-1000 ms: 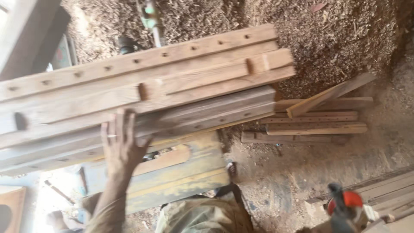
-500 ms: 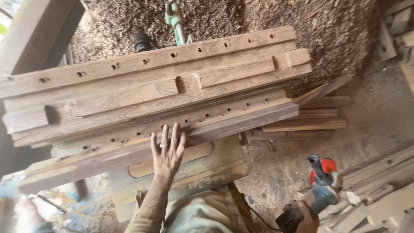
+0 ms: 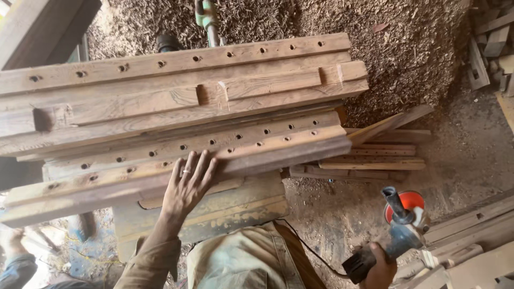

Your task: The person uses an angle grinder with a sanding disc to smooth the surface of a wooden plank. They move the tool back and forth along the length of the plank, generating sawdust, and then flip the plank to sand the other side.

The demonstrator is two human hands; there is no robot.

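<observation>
My left hand (image 3: 187,184) rests flat with fingers spread on the nearest wooden beam (image 3: 257,152), a long plank drilled with a row of holes. It lies at the front of a stack of similar notched and drilled beams (image 3: 187,91) on a workbench (image 3: 225,211). My right hand (image 3: 381,267) grips the body of a blue angle grinder (image 3: 401,225) with an orange guard and a black side handle, held low at the right, away from the stack. Its black cord (image 3: 308,249) runs back toward my body.
A large heap of wood shavings (image 3: 407,48) lies behind the stack. Loose slats (image 3: 375,155) lie on the dirt floor to the right, and more planks (image 3: 471,230) sit at the lower right. A green pipe (image 3: 206,18) stands at the top. Another person's arm (image 3: 13,251) shows at bottom left.
The view has shifted left, so the stack sits further right in the frame. My left hand has slid right along the front beam. The grinder has come up further into view at the lower right.
</observation>
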